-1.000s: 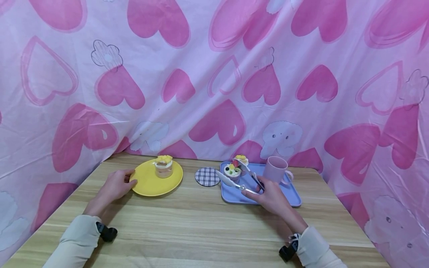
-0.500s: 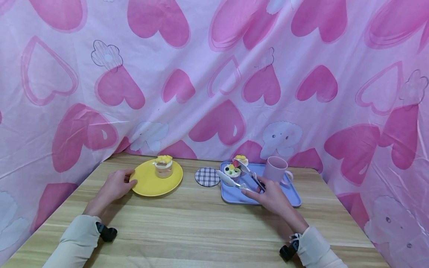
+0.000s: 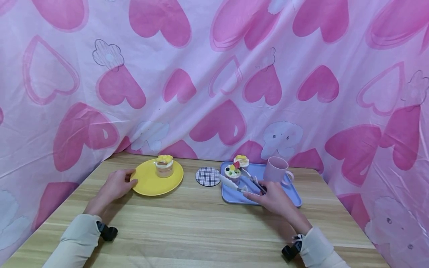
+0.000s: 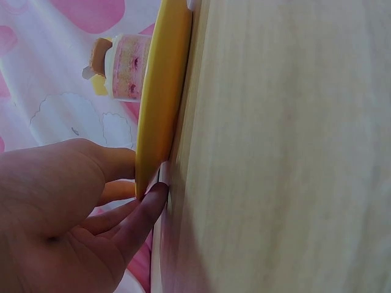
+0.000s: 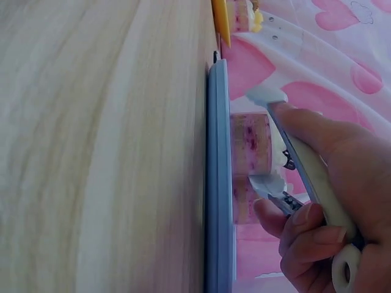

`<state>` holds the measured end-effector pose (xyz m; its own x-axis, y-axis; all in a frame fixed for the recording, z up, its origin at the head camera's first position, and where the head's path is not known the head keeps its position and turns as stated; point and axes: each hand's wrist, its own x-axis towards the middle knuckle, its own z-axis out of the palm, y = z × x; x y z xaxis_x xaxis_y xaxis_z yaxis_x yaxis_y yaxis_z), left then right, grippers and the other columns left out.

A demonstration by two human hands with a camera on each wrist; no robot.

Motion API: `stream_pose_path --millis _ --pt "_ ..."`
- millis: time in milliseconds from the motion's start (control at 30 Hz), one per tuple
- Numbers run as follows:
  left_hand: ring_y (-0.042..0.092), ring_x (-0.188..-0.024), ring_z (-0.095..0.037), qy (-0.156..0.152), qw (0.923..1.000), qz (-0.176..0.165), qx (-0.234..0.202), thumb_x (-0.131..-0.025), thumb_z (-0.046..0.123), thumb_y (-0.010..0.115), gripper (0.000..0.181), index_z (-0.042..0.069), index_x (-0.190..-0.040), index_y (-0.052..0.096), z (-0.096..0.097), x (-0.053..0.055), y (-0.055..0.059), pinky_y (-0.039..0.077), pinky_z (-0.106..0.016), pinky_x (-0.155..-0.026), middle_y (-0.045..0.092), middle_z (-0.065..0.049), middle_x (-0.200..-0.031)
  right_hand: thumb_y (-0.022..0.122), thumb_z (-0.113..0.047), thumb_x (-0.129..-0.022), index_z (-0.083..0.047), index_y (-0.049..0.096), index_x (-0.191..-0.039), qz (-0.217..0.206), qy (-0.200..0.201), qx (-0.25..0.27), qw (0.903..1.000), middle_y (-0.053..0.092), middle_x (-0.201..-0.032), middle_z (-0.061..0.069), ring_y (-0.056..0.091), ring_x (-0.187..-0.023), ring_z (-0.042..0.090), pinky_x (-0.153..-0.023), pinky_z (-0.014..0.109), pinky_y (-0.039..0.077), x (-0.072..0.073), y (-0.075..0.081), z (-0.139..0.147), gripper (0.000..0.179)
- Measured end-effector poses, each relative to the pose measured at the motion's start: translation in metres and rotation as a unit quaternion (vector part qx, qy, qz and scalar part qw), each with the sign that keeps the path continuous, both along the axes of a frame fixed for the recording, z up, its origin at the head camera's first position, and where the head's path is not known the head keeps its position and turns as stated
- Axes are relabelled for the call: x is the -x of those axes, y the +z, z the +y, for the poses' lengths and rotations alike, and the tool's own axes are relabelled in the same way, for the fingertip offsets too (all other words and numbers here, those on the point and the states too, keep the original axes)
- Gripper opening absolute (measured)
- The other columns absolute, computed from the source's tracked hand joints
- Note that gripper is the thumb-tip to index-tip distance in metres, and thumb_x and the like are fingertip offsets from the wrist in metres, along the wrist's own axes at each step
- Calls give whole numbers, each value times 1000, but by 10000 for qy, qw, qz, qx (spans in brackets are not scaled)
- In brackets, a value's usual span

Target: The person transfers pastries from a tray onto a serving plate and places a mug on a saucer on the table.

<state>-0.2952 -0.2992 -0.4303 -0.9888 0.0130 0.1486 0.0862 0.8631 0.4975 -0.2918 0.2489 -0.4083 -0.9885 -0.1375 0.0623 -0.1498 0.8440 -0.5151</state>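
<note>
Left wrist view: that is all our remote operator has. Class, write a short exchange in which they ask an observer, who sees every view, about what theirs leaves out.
Operator: I see the left hand gripping the rim of the yellow plate, which bears a small dessert. What is the right hand doing?
Observer: The right hand holds tongs, spread to either side of the dessert with red fruit on top.
Operator: Is there anything to drink from?
Observer: A pink mug stands upright on the blue tray.
</note>
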Motion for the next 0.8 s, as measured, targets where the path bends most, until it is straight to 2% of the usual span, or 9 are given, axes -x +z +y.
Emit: stream_pose_path --millis 233,300,467,567,700,800 --pt "65 -108 -39 -62 10000 40 -36 -95 18 67 58 -12 -140 48 0 0 0 57 -53 -93 62 -33 -127 75 -73 -70 -27 73 -97 -64 100 180 9998 52 -62 3 55 -62 19 -48 25 41 3 -1 6 54" --pt "66 -108 -38 -68 10000 57 -33 -94 18 67 58 -12 -140 49 0 0 0 57 -53 -92 63 -32 -126 75 -73 -70 -27 75 -98 -88 118 178 9997 49 -58 2 54 -57 19 -46 24 39 4 -3 7 54" --pt "65 -108 -39 -57 10000 52 -5 -94 19 68 58 -12 -140 49 0 1 0 56 -53 -93 63 -32 -126 76 -75 -67 -25 77 -112 12 49 -40 10000 43 -53 -1 50 -51 19 -43 24 35 5 -5 11 67" --pt "65 -109 -39 -43 10000 30 -14 -94 19 67 58 -12 -140 49 0 1 0 56 -54 -93 63 -32 -127 75 -78 -64 -21 78 -100 -30 -112 -154 9998 45 -52 -1 51 -51 19 -44 25 35 6 -6 11 68" --pt "65 -109 -40 -50 10000 44 -36 -94 18 68 58 -13 -140 49 0 1 -1 56 -54 -93 62 -33 -128 75 -81 -61 -20 71 -80 -144 -275 -155 9994 52 -53 2 54 -51 19 -44 26 38 6 -6 10 63" --pt "65 -110 -40 -39 10000 25 -18 -95 19 67 58 -12 -140 49 -1 2 -1 56 -54 -94 62 -33 -128 76 -80 -61 -21 73 -80 -136 -299 -156 9993 53 -53 3 55 -50 20 -44 26 38 5 -7 10 61"
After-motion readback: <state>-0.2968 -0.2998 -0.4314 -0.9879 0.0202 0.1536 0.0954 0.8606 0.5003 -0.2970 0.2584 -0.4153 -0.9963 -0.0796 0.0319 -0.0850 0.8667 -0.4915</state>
